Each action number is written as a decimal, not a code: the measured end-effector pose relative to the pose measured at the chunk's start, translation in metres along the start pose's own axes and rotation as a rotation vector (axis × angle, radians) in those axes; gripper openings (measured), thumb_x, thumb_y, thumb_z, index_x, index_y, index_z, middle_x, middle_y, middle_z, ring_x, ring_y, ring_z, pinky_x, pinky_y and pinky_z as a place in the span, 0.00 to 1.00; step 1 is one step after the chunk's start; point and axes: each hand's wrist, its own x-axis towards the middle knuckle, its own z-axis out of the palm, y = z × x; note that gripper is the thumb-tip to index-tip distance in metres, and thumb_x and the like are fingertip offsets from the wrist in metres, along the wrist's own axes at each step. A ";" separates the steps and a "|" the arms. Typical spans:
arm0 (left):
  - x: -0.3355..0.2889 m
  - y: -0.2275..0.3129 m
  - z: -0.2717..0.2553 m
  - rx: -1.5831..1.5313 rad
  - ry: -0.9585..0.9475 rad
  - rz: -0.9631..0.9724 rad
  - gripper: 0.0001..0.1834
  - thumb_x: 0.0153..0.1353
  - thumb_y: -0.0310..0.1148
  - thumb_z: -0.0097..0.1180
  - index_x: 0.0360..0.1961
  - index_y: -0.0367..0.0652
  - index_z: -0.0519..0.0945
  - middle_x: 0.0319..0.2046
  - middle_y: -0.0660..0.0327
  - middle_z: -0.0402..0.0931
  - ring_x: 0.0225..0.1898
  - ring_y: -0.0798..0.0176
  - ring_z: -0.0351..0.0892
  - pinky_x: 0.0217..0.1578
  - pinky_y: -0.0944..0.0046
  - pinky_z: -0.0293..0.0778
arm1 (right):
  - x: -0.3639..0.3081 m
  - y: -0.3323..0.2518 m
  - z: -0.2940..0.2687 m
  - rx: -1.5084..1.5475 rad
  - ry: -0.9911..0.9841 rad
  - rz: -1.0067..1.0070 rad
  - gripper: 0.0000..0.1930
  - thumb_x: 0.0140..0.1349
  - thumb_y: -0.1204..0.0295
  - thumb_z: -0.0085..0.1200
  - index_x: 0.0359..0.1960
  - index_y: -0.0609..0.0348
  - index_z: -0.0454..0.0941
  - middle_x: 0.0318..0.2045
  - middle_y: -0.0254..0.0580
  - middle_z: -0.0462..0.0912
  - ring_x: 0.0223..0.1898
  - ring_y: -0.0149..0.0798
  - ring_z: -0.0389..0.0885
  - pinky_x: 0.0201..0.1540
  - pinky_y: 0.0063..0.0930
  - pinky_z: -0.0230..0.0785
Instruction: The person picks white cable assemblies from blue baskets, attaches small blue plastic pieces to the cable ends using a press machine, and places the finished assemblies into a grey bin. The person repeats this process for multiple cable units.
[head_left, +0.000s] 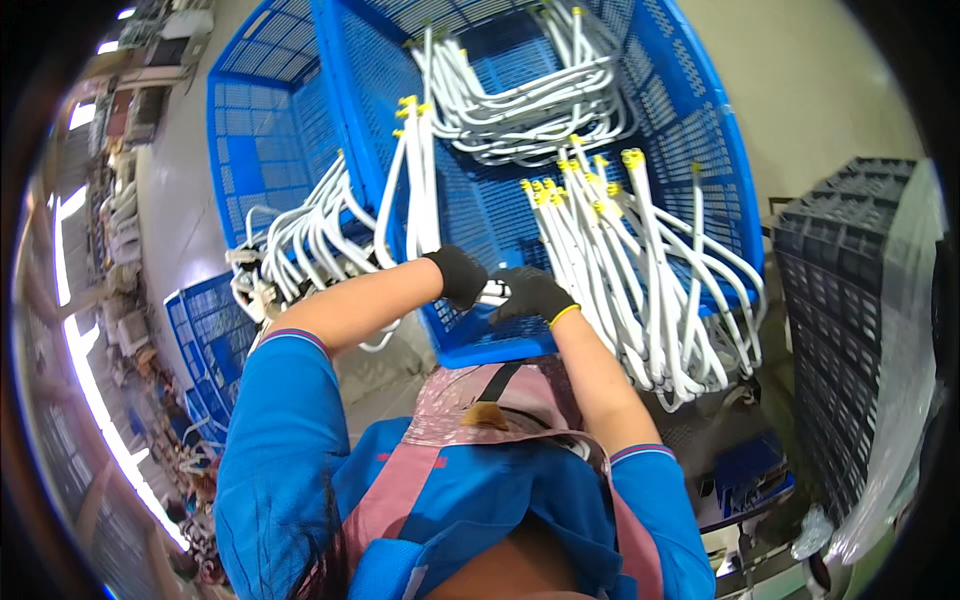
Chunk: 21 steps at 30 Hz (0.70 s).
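Both hands gloved in black, meeting at the near edge of the large blue crate (700, 150). Left hand (460, 275) and right hand (532, 295) side by side, almost touching, with a white bent tube (492, 298) running crosswise between them. Fingers of both hands curled around that tube, closed on it; exact contact under the gloves hard to make out.

Long axis of the held tube: roughly left to right, parallel to the near crate edge. Neither hand clearly nearer; tube shared between both.

Bundle of yellow-capped white tubes (640, 280) just right of the right hand, draped over the crate's near right corner. Second bundle (310, 235) left of the left hand, spilling over the crate's left wall. Third bundle (540, 90) at the far end. Open crate floor directly ahead of the hands.
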 end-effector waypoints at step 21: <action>0.165 -0.008 0.198 -2.232 0.948 -0.450 0.45 0.47 0.44 0.68 0.63 0.39 0.60 0.57 0.52 0.67 0.55 0.52 0.67 0.53 0.56 0.64 | 0.001 -0.043 -0.061 0.618 0.301 0.125 0.21 0.43 0.69 0.68 0.40 0.63 0.79 0.30 0.36 0.82 0.33 0.31 0.79 0.38 0.27 0.71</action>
